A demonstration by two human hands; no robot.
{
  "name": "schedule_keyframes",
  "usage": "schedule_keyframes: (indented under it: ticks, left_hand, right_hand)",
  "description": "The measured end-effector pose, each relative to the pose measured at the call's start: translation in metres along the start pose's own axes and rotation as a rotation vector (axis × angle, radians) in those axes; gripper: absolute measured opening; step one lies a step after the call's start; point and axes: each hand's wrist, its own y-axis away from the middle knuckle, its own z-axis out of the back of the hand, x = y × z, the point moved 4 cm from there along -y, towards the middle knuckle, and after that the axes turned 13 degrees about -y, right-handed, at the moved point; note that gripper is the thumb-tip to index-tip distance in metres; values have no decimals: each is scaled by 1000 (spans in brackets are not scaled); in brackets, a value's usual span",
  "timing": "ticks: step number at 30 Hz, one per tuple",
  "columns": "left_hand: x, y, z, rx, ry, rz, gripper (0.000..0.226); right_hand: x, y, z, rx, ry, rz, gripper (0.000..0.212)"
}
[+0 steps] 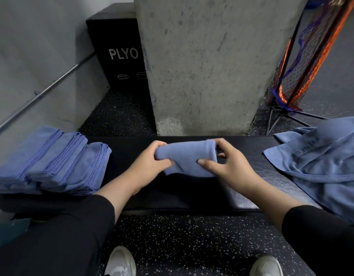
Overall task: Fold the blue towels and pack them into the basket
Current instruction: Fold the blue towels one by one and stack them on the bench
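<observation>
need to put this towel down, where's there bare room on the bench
Bare bench lies between the folded stack and the left hand, and between the right hand and the unfolded pile. Both ends are crowded.

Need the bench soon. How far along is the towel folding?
Done: folded towels stacked at the bench's left end. In hand: left hand and right hand grip a rolled towel. Left: unfolded towels at right; no basket in view.

Soft matt cloth blue towel (187, 157), slightly glossy black padded bench (252, 188), rough pitted concrete pillar (208, 62).
</observation>
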Motion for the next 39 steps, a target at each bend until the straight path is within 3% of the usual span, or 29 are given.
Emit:
schedule_keyframes:
  ticks: [4, 6, 8, 12, 22, 28, 33, 39]
  left_hand:
    - [-4, 13, 2, 141, 425, 128, 41]
    - [-10, 19, 5, 166, 397, 130, 52]
    - [-16, 24, 10, 117, 355, 134, 44]
    - [-17, 37, 26, 61, 361, 212, 27]
    - [2, 72, 67, -4, 475, 295, 35]
    - [24, 92, 111, -96, 368, 375, 29]
    - [45, 104, 162, -182, 111, 496, 11]
    - [69, 109, 200, -149, -253, 578, 36]
  right_hand:
    - [18, -5, -7, -113, -167, -92, 28]
    - [19, -7, -9, -162, -195, -155, 37]
    - [22, -9, -14, -162, -285, -219, 47]
    - [35, -11, -36, 56, -625, -304, 39]
    - [49, -23, -83, 36, -694, -367, 36]
    - [52, -48, -135, 14, -708, -430, 40]
    - [75, -90, -203, 189, -589, -426, 24]
    - [73, -128, -257, 281, -417, -428, 20]
